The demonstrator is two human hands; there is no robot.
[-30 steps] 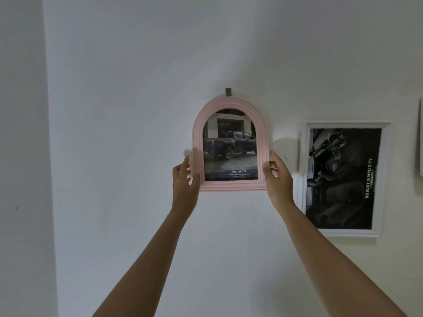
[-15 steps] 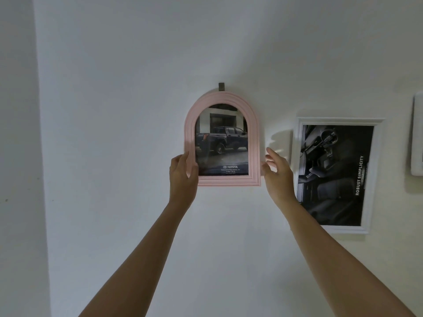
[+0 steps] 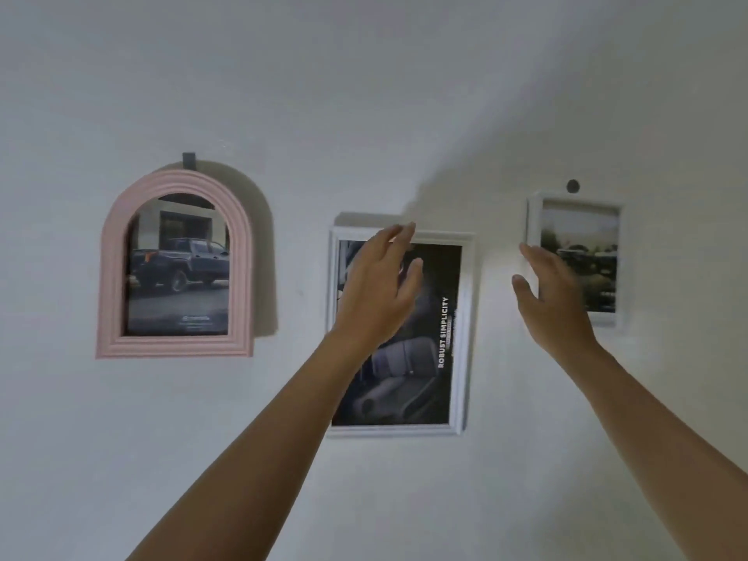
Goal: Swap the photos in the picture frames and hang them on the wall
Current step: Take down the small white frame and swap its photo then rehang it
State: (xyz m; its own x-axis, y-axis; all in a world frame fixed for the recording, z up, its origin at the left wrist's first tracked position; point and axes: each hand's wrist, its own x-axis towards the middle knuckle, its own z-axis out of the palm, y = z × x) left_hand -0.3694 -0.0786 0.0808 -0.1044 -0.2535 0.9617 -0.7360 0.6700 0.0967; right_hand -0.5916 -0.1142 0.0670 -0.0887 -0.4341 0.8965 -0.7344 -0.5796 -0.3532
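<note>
1. You have let go of the pink arched frame (image 3: 175, 264). Half a second ago both your hands were at its lower corners; now it hangs alone at the left of the picture from the dark hook (image 3: 188, 160) above its arch, with the truck photo inside.

2. Your view has swung to the right, so the pink frame has slid from the centre to the left, and a third frame has come fully into sight at the upper right.

3. Your left hand (image 3: 378, 293) is spread wide and empty, crossing in front of the upper left part of the white rectangular frame (image 3: 465, 330) in the middle. Whether it touches that frame cannot be told; it looks to be passing over it.

4. Your right hand (image 3: 550, 295) is also open and holds nothing. Its fingers reach toward the left edge of the small white frame (image 3: 533, 220), which hangs under a round peg (image 3: 572, 186) at the upper right. Contact is not clear through the blur.

5. What this means: the pink frame appears hung and finished, sitting roughly level. The middle frame with the car-interior photo also rests on the wall.

6. Judging by where both hands head, the small white frame is likely your next one. Take it by both side edges and lift it clear of the peg, since it looks light and may swing.
</note>
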